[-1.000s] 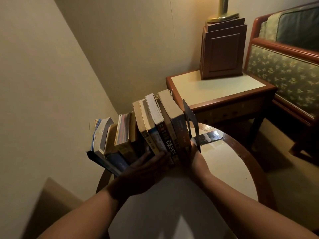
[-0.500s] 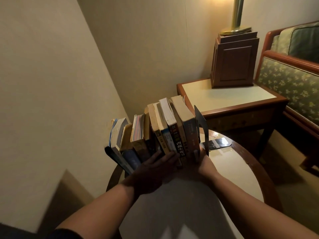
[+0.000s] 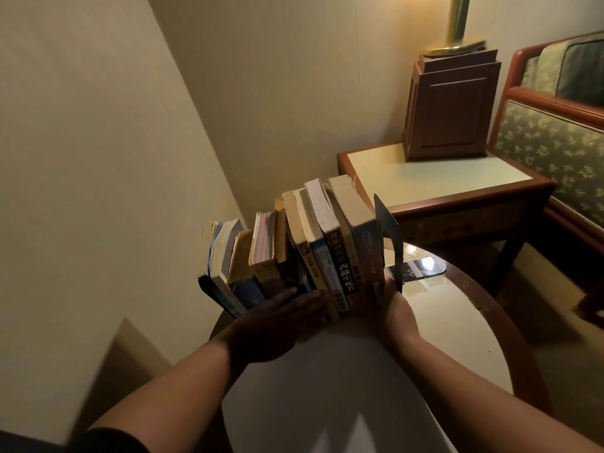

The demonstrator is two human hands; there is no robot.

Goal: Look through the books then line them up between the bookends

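Presently the left hand [image 3: 281,318] is pressing flat, fingers together, against the spines of the books [image 3: 327,250] leaning left at the tabletop's [image 3: 441,325] far edge, while the right hand [image 3: 398,313], fingers hidden, is sitting nearer the bookend [image 3: 387,237] at their right end.

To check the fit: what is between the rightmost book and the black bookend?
Head view: the gap from book to bookend is bare above; low down, fingers of the right hand reach in.
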